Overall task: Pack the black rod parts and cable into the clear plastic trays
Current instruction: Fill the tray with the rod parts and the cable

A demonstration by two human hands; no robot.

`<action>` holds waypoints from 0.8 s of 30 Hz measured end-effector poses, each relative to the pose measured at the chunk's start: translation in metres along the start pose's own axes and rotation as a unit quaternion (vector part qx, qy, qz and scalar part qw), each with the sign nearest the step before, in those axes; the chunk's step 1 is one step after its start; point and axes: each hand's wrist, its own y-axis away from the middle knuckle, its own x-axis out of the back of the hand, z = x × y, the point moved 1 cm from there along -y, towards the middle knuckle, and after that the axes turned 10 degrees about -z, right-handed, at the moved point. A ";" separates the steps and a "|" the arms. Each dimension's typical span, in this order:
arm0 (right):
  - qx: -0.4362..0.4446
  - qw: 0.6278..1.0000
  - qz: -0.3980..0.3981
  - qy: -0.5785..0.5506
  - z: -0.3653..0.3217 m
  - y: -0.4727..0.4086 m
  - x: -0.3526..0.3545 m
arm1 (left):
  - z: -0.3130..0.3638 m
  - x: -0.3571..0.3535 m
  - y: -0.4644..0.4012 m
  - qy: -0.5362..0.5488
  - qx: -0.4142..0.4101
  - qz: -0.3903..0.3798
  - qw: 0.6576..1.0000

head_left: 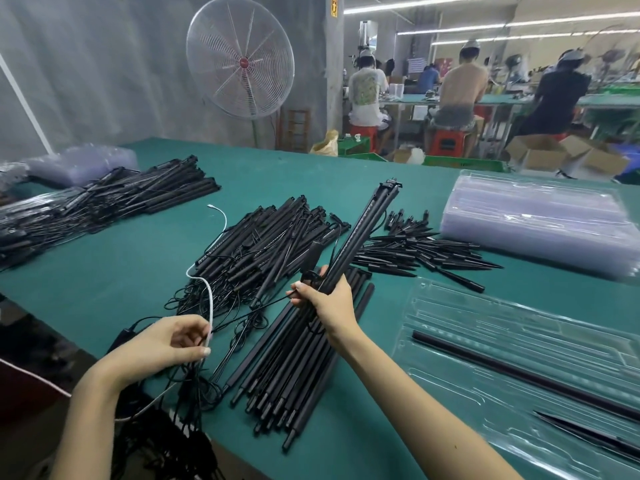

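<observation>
My right hand [325,301] grips a long black rod part [363,230] near its lower end, holding it tilted up and away over the green table [145,258]. A thin black cable [263,306] runs from that rod to my left hand [176,341], which pinches the black cable together with a white cord [209,299]. Plain black rods [287,375] lie in a pile under my hands. A clear plastic tray [519,375] at the right holds one long black rod [519,375] and a pointed black piece [588,431].
More cabled rods [263,244] are heaped in the middle, pointed spikes [422,251] to their right, and another rod heap [104,202] at far left. A stack of clear trays [540,220] sits at the right back. A standing fan [240,57] and seated people are beyond the table.
</observation>
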 end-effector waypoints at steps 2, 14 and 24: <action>0.003 1.000 0.006 0.003 0.001 0.001 -0.001 | 0.001 0.001 -0.001 0.004 0.002 -0.010 1.000; 0.024 0.996 0.086 -0.023 0.000 -0.011 0.011 | 0.006 0.003 -0.004 -0.051 0.047 -0.070 0.995; 0.034 0.994 0.100 -0.012 -0.006 -0.006 0.030 | 0.000 0.026 0.012 -0.006 0.108 -0.040 0.993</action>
